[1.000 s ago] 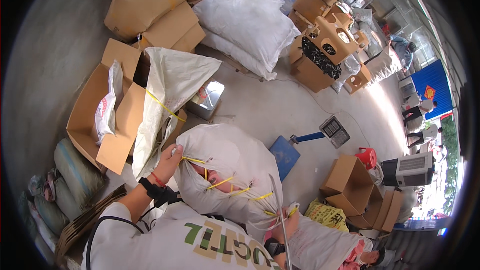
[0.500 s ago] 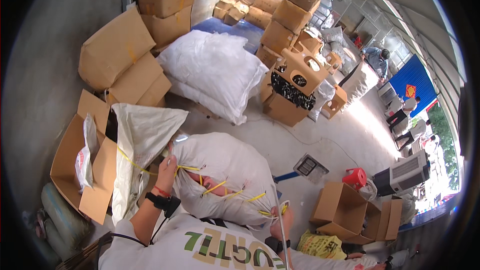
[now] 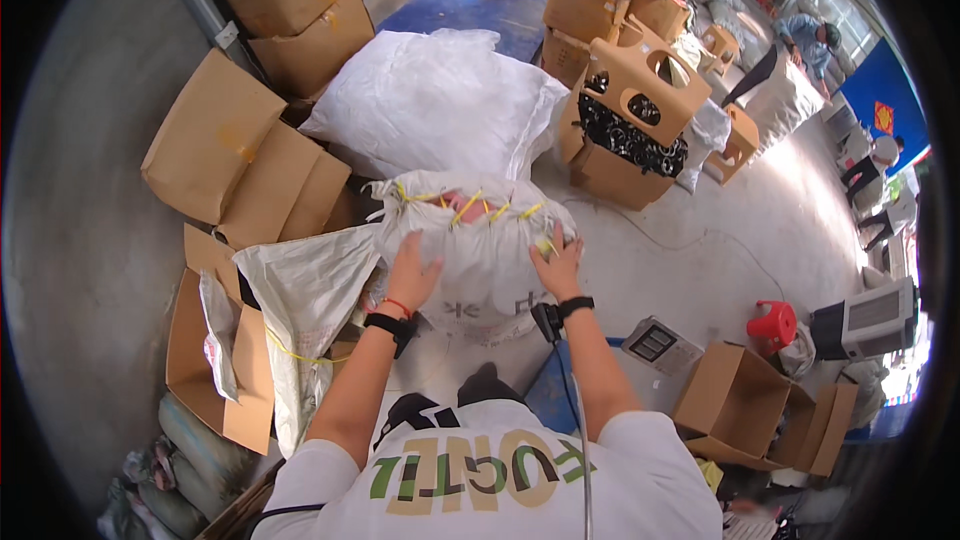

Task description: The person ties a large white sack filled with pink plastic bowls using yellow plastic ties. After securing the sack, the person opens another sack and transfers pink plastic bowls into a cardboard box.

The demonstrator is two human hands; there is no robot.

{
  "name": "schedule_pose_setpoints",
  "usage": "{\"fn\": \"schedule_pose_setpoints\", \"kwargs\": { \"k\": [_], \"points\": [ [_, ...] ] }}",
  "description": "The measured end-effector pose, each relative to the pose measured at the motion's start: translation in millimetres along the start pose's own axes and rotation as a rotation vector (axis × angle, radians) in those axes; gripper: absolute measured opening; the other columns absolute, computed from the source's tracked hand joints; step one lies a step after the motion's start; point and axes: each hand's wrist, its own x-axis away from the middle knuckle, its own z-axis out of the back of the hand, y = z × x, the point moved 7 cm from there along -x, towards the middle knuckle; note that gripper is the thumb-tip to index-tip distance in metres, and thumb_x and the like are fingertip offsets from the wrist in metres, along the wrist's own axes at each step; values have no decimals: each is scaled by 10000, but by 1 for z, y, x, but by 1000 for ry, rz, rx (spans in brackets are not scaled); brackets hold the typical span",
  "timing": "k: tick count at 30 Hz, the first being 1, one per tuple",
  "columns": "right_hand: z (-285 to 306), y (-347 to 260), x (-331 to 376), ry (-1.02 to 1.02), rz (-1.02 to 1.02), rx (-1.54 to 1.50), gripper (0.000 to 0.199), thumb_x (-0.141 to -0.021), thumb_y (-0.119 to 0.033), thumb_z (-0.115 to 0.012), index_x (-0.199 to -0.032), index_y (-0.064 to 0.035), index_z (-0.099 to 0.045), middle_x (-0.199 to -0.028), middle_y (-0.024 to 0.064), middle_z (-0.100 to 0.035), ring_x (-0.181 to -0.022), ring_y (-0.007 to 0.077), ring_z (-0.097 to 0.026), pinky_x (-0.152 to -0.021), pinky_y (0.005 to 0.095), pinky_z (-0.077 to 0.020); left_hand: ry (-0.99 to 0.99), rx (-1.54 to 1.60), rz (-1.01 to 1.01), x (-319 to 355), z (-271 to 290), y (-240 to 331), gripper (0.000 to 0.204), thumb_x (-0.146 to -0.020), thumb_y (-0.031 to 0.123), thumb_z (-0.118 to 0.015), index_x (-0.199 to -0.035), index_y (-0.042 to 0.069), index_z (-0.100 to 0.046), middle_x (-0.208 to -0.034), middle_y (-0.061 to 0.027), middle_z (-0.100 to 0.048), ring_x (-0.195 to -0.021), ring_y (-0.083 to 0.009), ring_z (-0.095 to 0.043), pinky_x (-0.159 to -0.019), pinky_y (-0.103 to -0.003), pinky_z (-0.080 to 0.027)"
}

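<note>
A full white woven sack (image 3: 470, 270) stands in front of me, its gathered mouth turned upward and away. Yellow cord (image 3: 475, 210) laces across the mouth, and something pinkish (image 3: 462, 204) shows through the gap. My left hand (image 3: 413, 275) lies against the sack's left side with fingers spread. On the opposite side my right hand (image 3: 558, 265) rests by the right corner, fingers also apart, near a yellow knot. Neither hand wraps round the cord. The sack's underside is hidden.
A big white bag (image 3: 430, 110) lies just beyond. Left stand open cartons (image 3: 250, 375) and a slack white sack (image 3: 310, 285) with yellow cord. At right are a floor scale display (image 3: 655, 343), a red stool (image 3: 772, 323) and a carton of black pieces (image 3: 625, 145). A person (image 3: 805, 45) works far right.
The sack has gone from lying against me to standing farther forward, its laced mouth now at the far side. Both hands have let go of the cord and corner and lie spread on its sides.
</note>
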Motion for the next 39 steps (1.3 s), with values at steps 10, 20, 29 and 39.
{"fn": "schedule_pose_setpoints", "kwargs": {
  "k": [10,20,29,39],
  "points": [
    [-25,-1,-107,-163,-15,-1,911,-751,-434,-644,-1470,-195,-139,-1464,333,-65,-1353,491,-117,-1058,559,-216,-534,-140,-130,12,-65,3,579,-818,241,-635,-1285,-20,-412,-1337,-301,-379,-1280,-443,-326,-1059,-456,-288],
    [130,14,170,597,-504,-912,345,-962,-194,-479,-1217,37,-495,-1125,129,-595,-1055,171,-558,-895,282,-443,-350,-23,-563,-56,-60,33,472,-803,92,-597,-1233,-28,-444,-1359,-259,-361,-1283,-418,-319,-1063,-465,-255],
    [338,-246,466,1263,109,246,589,-900,-521,-449,-1218,-26,-472,-1033,158,-623,-906,272,-590,-878,454,-406,-1095,-24,-905,99,-134,63,425,-790,88,-612,-1176,-18,-470,-1209,-250,-487,-1120,-399,-472,-942,-442,-389],
    [326,-244,673,1319,97,577,246,-738,-35,-636,-981,-32,-596,-799,75,-572,-584,173,-517,-571,308,-469,-1642,-102,-1462,413,-179,185,340,-859,255,-575,-1104,19,-570,-1074,-197,-608,-982,-352,-582,-834,-419,-465]
  ]
}}
